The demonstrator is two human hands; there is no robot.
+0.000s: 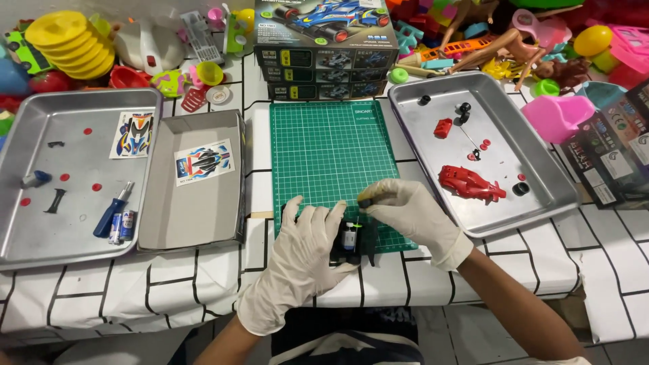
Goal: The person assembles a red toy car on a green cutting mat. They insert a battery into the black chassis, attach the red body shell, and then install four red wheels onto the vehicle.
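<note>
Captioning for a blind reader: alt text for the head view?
Two gloved hands work over a green cutting mat: the left hand steadies a black toy-car chassis, the right hand pinches a small dark part. Metal trays flank them.

White brick-pattern table (169, 284), 3 metal trays (67, 236), green cutting mat (324, 149), stacked boxes (324, 74), toys (67, 44)
</note>
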